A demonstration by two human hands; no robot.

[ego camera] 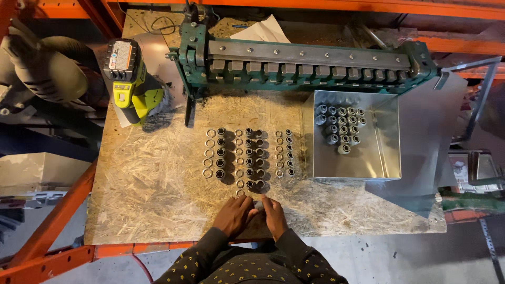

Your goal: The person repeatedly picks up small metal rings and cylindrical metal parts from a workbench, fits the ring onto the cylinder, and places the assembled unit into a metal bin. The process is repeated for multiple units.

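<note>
Both my hands meet at the near edge of the chipboard bench (158, 200). My left hand (233, 215) and my right hand (273, 215) pinch a small grey metal sleeve (258, 205) between their fingertips. Just beyond them lie several rows of small metal sleeves and rings (247, 158), stood on end in neat columns. A shiny sheet-metal tray (368, 158) to the right holds several more sleeves (341, 126) clustered in its far corner.
A green sheet-metal bending brake (305, 60) spans the back of the bench. A yellow-green cordless power tool (131, 84) lies at the back left. Loose sheet metal (431, 137) sticks out to the right. Orange rack beams (58, 221) frame the bench.
</note>
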